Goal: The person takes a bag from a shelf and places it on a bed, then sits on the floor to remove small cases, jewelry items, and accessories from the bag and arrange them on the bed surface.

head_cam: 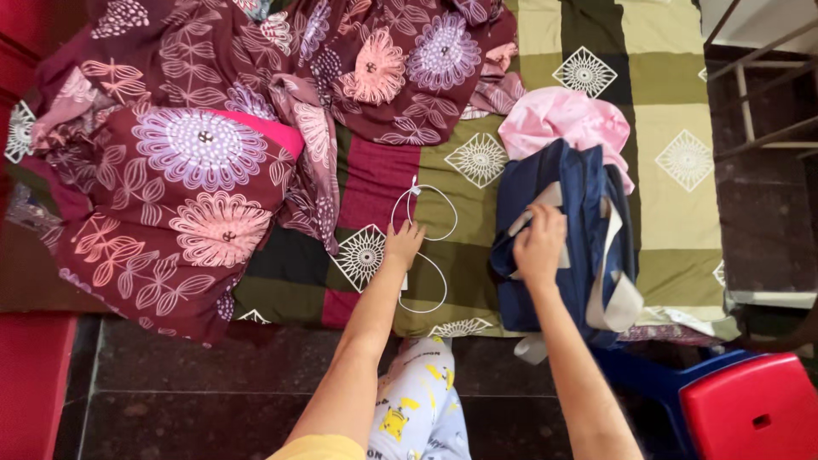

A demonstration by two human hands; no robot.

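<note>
Your left hand [402, 244] is flat on the bed, fingers spread and pressing down on the thin white looped cable [430, 247], not gripping it; the cable lies in loose loops on the patchwork olive, maroon and black bedspread with white diamond motifs [673, 217], between the two hands. Your right hand [540, 243] rests on the folded navy blue cloth garment with pale grey straps [588, 247], fingers curled loosely over a grey strap, can't tell if it's actually pinched. The garment sits near the bed's front edge, right of the cable, partly overlapping a crumpled pink fabric piece [567, 119] behind it. Left side of bed: bunched maroon quilt with pink floral print [196, 170]. A red plastic stool [754, 409] stands on the dark floor at lower right, just beside your right forearm
</note>
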